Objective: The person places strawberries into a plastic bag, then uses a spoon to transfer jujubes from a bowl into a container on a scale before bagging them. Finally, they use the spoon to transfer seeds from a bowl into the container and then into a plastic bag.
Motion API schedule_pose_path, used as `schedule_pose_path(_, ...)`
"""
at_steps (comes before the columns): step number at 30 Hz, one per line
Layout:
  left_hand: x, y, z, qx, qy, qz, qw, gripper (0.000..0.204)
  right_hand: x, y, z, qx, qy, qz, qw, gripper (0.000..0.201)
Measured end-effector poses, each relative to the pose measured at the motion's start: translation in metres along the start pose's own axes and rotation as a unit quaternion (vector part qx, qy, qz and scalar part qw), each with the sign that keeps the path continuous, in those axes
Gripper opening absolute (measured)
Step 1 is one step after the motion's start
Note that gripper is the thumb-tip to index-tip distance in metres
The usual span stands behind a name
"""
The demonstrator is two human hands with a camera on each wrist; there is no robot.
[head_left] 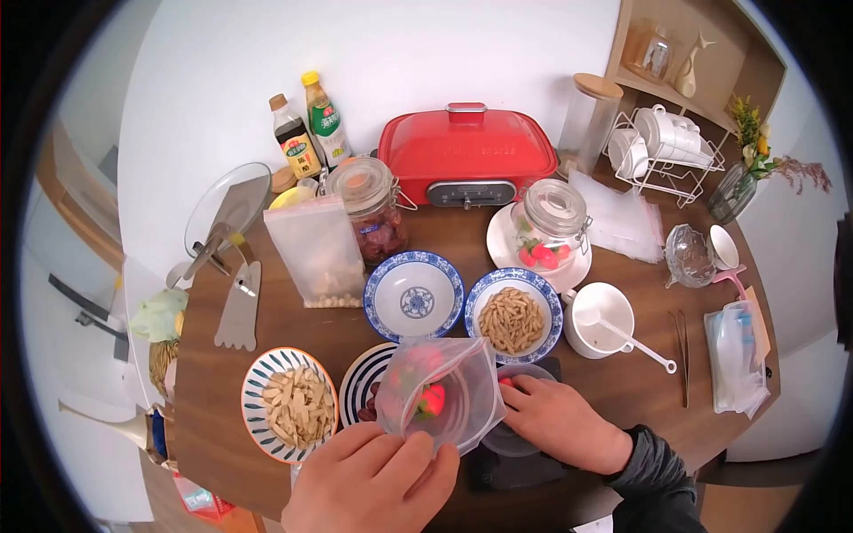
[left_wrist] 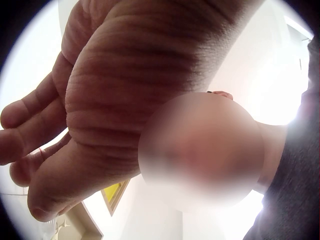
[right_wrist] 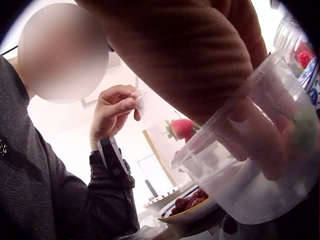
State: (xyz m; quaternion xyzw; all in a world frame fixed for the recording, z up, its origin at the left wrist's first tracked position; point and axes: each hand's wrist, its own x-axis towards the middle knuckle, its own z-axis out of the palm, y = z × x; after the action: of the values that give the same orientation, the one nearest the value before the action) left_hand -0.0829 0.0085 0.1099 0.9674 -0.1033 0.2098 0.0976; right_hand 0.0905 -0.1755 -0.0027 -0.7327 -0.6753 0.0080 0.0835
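In the head view my left hand [head_left: 378, 480] pinches the rim of a clear plastic bag [head_left: 475, 400], its mouth spread; a red strawberry [head_left: 432, 400] shows inside. My right hand [head_left: 564, 422] reaches into a round clear tub [head_left: 524, 444] on a dark flat base [head_left: 498, 475], with red fruit [head_left: 506, 382] at its fingertips. The right wrist view shows that hand's fingers through the tub wall [right_wrist: 240, 200], blurred green and pink beside them. There the bag's strawberry [right_wrist: 182, 128] hangs left of the tub. Only the left hand [left_wrist: 125, 90] shows in the left wrist view, not the bag.
Behind the hands stand an empty blue-rimmed bowl [head_left: 416, 298], a bowl of pale pieces [head_left: 511, 322] and a white mug [head_left: 600, 320]. A bowl of slices [head_left: 289, 404] is at left. Farther back are jars, a red cooker [head_left: 466, 151] and bottles; tweezers [head_left: 681, 355] lie right.
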Motion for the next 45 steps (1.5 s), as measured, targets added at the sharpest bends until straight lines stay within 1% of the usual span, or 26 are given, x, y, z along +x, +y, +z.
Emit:
schedule_pose_path(1, 0.0, -0.001, 0.0, 0.001, 0.001, 0.002, 1.0, 0.034, 0.0, 0.0, -0.001, 0.022, 0.0, -0.009, 1.0, 0.04)
schedule_pose_path(4, 0.0, -0.003, 0.0, 0.006, -0.006, 0.011, 1.0, 0.034, 0.001, 0.0, -0.001, 0.036, -0.011, -0.003, 0.999, 0.043)
schedule_pose_path(8, 0.0, -0.005, 0.001, 0.011, -0.006, 0.007, 1.0, 0.035, 0.003, -0.002, 0.0, 0.014, -0.028, 0.008, 0.999, 0.043)
schedule_pose_path(11, -0.001, -0.006, 0.001, 0.011, -0.002, 0.007, 1.0, 0.036, 0.006, -0.004, 0.0, -0.012, -0.023, -0.004, 1.0, 0.038)
schedule_pose_path(13, -0.002, -0.006, 0.001, 0.009, 0.003, 0.006, 1.0, 0.036, 0.008, -0.007, 0.0, -0.036, -0.043, -0.016, 0.998, 0.027)
schedule_pose_path(14, -0.002, -0.006, 0.001, 0.009, 0.005, 0.006, 1.0, 0.035, 0.009, -0.007, 0.002, -0.037, -0.044, -0.018, 0.998, 0.027)
schedule_pose_path(16, -0.003, -0.006, 0.002, 0.01, 0.01, 0.004, 1.0, 0.035, 0.011, -0.005, 0.007, -0.04, -0.016, -0.045, 0.998, 0.017)
schedule_pose_path(19, -0.005, -0.005, 0.004, 0.007, 0.017, 0.0, 1.0, 0.032, 0.014, -0.005, 0.0, -0.041, -0.032, -0.048, 0.997, 0.015)
schedule_pose_path(21, -0.004, -0.004, 0.006, 0.012, 0.034, 0.003, 0.999, 0.026, 0.014, -0.003, 0.007, -0.044, -0.028, -0.054, 0.997, 0.016)
schedule_pose_path(23, -0.004, -0.004, 0.008, 0.011, 0.033, 0.003, 0.999, 0.024, 0.012, -0.004, 0.015, -0.042, -0.024, -0.06, 0.997, 0.017)
schedule_pose_path(25, -0.005, -0.003, 0.009, 0.007, 0.032, 0.004, 0.999, 0.023, 0.01, -0.006, 0.02, 0.006, -0.016, -0.056, 0.998, 0.017)
schedule_pose_path(28, -0.005, -0.004, 0.009, 0.002, 0.041, 0.002, 0.999, 0.021, 0.012, -0.006, 0.017, -0.016, -0.009, -0.063, 0.998, 0.017)
schedule_pose_path(30, -0.005, -0.004, 0.007, 0.017, 0.029, 0.001, 0.999, 0.021, 0.012, -0.005, 0.015, -0.011, -0.011, -0.068, 0.998, 0.017)
schedule_pose_path(32, -0.006, -0.004, 0.008, 0.023, 0.034, 0.0, 0.999, 0.021, 0.014, -0.005, 0.012, -0.007, -0.012, -0.073, 0.997, 0.017)
schedule_pose_path(34, -0.006, -0.004, 0.008, 0.026, 0.038, 0.001, 0.999, 0.021, 0.015, -0.009, 0.002, 0.015, -0.076, -0.036, 0.996, 0.036)
schedule_pose_path(40, -0.005, -0.003, 0.009, 0.015, 0.029, 0.003, 0.999, 0.021, 0.013, -0.013, -0.009, 0.002, -0.095, -0.012, 0.995, 0.039)
schedule_pose_path(43, -0.004, -0.003, 0.008, 0.016, 0.026, 0.002, 1.0, 0.021, 0.014, -0.011, -0.005, 0.013, -0.112, -0.003, 0.994, 0.039)
schedule_pose_path(45, -0.005, -0.004, 0.008, 0.015, 0.027, 0.006, 1.0, 0.021, 0.015, -0.008, 0.001, 0.03, -0.104, 0.002, 0.994, 0.038)
